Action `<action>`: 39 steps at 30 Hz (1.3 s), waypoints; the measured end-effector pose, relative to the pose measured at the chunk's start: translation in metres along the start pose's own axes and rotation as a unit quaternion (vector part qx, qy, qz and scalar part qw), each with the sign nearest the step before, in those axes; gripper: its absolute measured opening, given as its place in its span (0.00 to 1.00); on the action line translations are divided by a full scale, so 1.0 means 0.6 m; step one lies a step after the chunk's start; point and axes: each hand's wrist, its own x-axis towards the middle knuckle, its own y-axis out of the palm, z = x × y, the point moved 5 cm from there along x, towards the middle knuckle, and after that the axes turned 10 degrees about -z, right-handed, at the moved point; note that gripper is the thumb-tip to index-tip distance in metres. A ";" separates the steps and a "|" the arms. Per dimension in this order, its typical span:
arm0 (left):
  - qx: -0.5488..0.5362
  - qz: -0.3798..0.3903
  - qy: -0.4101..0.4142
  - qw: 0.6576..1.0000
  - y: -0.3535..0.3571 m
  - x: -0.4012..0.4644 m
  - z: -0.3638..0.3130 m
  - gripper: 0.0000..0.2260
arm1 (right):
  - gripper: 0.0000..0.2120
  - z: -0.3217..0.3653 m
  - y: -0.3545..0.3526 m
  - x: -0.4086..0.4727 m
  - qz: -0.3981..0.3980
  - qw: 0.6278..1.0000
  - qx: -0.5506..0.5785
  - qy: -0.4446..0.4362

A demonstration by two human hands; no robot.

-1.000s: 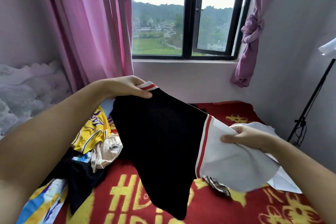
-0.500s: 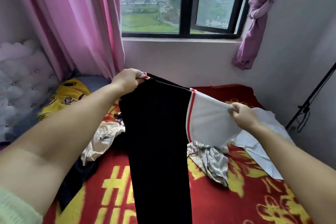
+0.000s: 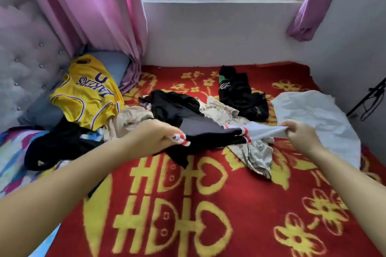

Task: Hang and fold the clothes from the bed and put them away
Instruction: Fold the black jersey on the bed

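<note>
Both hands hold one garment (image 3: 211,134) stretched low over the bed (image 3: 208,215). Left hand (image 3: 154,135) grips its black, red-striped end; right hand (image 3: 298,133) pinches its white end. Long axis runs left to right, across the bed. The blanket's near half lies bare; wall and window bound the far edge, a padded headboard (image 3: 25,64) the left. Other clothes: one yellow jersey (image 3: 87,94), two black heaps (image 3: 240,94), one white sheet (image 3: 313,115).
</note>
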 end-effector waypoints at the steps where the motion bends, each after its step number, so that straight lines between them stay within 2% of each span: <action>1: -0.017 0.041 0.017 0.999 0.055 -0.050 -0.014 0.05 | 0.12 -0.031 0.035 -0.032 0.025 0.999 -0.027 -0.004; 4: -0.045 0.171 0.033 0.984 0.231 -0.207 -0.059 0.02 | 0.15 -0.135 0.137 -0.149 0.107 0.986 -0.125 -0.019; 6: -0.054 0.268 0.045 0.961 0.349 -0.305 -0.091 0.06 | 0.16 -0.203 0.188 -0.228 0.162 0.969 -0.183 -0.027; 7: -0.044 0.328 0.048 0.942 0.401 -0.344 -0.111 0.07 | 0.16 -0.234 0.208 -0.268 0.202 0.955 -0.215 -0.037; 9: -0.003 0.392 0.047 0.919 0.482 -0.398 -0.148 0.07 | 0.15 -0.292 0.235 -0.337 0.277 0.917 -0.278 -0.077; 13: -0.053 0.534 -0.050 0.842 0.604 -0.485 -0.204 0.12 | 0.19 -0.370 0.270 -0.424 0.411 0.841 -0.332 -0.115; 15: -0.057 0.591 -0.059 0.802 0.641 -0.505 -0.229 0.14 | 0.21 -0.410 0.282 -0.459 0.501 0.795 -0.329 -0.096; 16: -0.051 0.608 -0.066 0.789 0.648 -0.509 -0.232 0.14 | 0.22 -0.420 0.284 -0.464 0.519 0.795 -0.307 -0.067; 17: -0.051 0.613 -0.079 0.784 0.661 -0.506 -0.236 0.14 | 0.22 -0.431 0.284 -0.459 0.507 0.814 -0.281 -0.029; 18: -0.053 0.604 -0.093 0.790 0.672 -0.497 -0.238 0.14 | 0.21 -0.440 0.280 -0.445 0.464 0.852 -0.241 0.020; 20: -0.048 0.545 -0.120 0.829 0.695 -0.453 -0.239 0.14 | 0.18 -0.459 0.272 -0.406 0.333 0.923 -0.149 0.126; 21: -0.046 0.500 -0.129 0.855 0.707 -0.423 -0.242 0.14 | 0.18 -0.468 0.271 -0.391 0.284 0.937 -0.119 0.165; 22: -0.046 0.454 -0.137 0.879 0.722 -0.392 -0.249 0.15 | 0.19 -0.478 0.277 -0.382 0.267 0.938 -0.099 0.200; 24: -0.043 0.383 -0.181 0.905 0.761 -0.338 -0.267 0.21 | 0.24 -0.491 0.299 -0.379 0.284 0.916 -0.064 0.275; 26: -0.011 0.361 -0.257 0.897 0.804 -0.308 -0.280 0.27 | 0.30 -0.502 0.330 -0.389 0.316 0.894 -0.054 0.312; 28: 0.013 0.389 -0.305 0.869 0.842 -0.310 -0.290 0.31 | 0.26 -0.501 0.353 -0.400 0.338 0.892 -0.064 0.293; 31: 0.003 0.424 -0.285 0.860 0.862 -0.336 -0.298 0.34 | 0.17 -0.470 0.363 -0.404 0.361 0.896 -0.013 0.258; 35: -0.093 0.402 -0.224 0.883 0.827 -0.376 -0.283 0.30 | 0.10 -0.347 0.347 -0.370 0.314 0.890 0.217 0.249; 37: -0.125 0.392 -0.208 0.887 0.798 -0.404 -0.270 0.29 | 0.18 -0.269 0.362 -0.369 0.325 0.884 0.265 0.206; 39: -0.129 0.400 -0.205 0.884 0.762 -0.438 -0.250 0.30 | 0.20 -0.196 0.404 -0.398 0.372 0.879 0.242 0.176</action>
